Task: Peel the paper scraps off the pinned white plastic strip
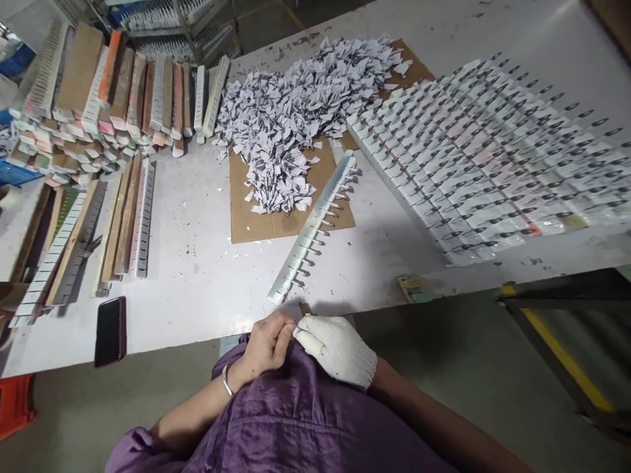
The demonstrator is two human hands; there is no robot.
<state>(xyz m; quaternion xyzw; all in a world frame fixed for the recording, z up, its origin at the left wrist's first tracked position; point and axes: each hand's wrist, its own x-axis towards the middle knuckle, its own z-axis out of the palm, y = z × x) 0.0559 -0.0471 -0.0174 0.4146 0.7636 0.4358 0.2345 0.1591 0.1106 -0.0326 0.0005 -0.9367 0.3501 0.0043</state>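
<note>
My bare left hand (269, 343), with a bracelet at the wrist, is closed in a pinch at the table's front edge. My right hand (338, 349) wears a white knitted glove and is closed too, its fingertips meeting those of the left. A tiny dark thing shows between them, too small to name. Just beyond my hands a slotted strip (306, 242) lies slanted on the table, with small dark metal pieces sticking out along its right side. Its upper end rests over a cardboard sheet (261, 226) that bears a heap of small white paper-like pieces (280, 125).
Rows of slotted strips with dark pointed pieces (483, 151) cover the right side of the table (197, 289). Stacked bars (118, 98) stand at the back left, with more strips (73, 243) before them. A phone (110, 332) lies at the front edge. A black-and-yellow frame (566, 355) stands right.
</note>
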